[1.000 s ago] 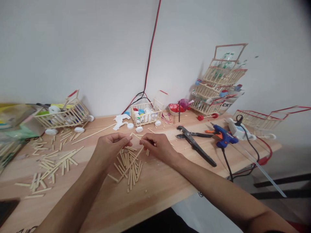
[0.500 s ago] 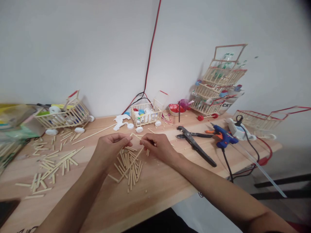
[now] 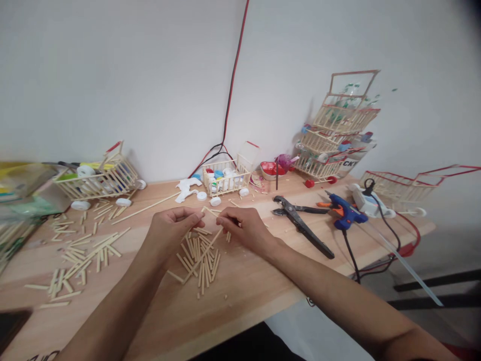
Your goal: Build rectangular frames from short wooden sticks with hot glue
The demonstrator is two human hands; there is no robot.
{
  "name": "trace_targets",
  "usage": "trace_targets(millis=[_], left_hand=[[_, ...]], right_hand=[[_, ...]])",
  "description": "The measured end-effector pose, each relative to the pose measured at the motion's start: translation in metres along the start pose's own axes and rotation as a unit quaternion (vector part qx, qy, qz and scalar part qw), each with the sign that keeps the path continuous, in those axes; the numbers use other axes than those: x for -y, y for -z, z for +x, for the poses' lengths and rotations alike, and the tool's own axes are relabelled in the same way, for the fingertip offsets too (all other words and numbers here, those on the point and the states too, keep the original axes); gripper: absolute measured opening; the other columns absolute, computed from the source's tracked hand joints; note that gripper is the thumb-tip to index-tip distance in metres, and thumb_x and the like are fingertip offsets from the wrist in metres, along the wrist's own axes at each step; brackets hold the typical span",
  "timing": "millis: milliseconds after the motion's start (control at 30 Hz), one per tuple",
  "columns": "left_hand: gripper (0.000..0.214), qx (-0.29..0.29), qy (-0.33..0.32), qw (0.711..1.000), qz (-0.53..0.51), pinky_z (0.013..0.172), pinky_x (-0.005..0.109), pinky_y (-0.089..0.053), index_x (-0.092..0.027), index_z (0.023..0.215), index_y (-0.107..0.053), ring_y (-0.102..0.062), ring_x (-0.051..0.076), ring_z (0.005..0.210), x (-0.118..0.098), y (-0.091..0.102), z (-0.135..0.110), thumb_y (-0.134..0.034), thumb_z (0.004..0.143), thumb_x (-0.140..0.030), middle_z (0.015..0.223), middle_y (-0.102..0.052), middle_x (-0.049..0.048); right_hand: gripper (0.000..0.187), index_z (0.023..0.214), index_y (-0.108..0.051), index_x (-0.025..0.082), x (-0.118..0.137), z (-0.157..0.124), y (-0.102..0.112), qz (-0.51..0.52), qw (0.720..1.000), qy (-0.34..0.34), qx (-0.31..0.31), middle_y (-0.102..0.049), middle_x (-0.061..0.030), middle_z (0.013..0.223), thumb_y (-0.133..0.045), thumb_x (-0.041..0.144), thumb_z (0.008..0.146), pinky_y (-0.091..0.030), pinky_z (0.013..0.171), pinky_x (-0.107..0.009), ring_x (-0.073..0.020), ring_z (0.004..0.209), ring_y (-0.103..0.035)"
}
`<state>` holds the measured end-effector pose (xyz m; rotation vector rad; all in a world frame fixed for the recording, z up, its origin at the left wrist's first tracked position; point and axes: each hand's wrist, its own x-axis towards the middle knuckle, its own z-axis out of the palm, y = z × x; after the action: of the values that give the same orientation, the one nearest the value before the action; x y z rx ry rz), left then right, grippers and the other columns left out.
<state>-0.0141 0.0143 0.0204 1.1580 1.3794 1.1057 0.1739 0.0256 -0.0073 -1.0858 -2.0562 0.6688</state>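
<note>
- Fingers of my left hand [image 3: 171, 225] pinch one corner of a stick frame [image 3: 203, 254]; those of my right hand [image 3: 244, 225] pinch its side at three o'clock.
- From my right fingertips its long side runs toward seven o'clock, across loose sticks [image 3: 203, 279].
- Since a second ago, both pinches match; the stacked carts [image 3: 338, 120] at two o'clock shifted slightly in view.

Soft lt — faint shadows on wall [image 3: 158, 85]; L edge blurry — top-R dark.
</note>
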Motion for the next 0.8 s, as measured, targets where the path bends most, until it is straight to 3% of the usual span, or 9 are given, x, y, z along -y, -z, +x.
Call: trace_targets(millis=[800], left_hand=[[0.027, -0.01, -0.007, 1.0, 0.015, 0.055, 0.023, -0.044, -0.017, 0.068, -0.073, -0.058, 0.013, 0.057, 0.0014, 0.0001, 0.0009, -0.077, 0.057, -0.041, 0.063, -0.07, 0.0033]], right_hand=[[0.021, 0.075, -0.064, 0.016, -0.0002, 0.0, -0.0014, 0.016, 1.0, -0.009, -0.005, -0.061, 0.0023, 0.061, -0.053, 0.027, 0.09, -0.034, 0.053, -0.019, -0.0079, 0.055, -0.05]])
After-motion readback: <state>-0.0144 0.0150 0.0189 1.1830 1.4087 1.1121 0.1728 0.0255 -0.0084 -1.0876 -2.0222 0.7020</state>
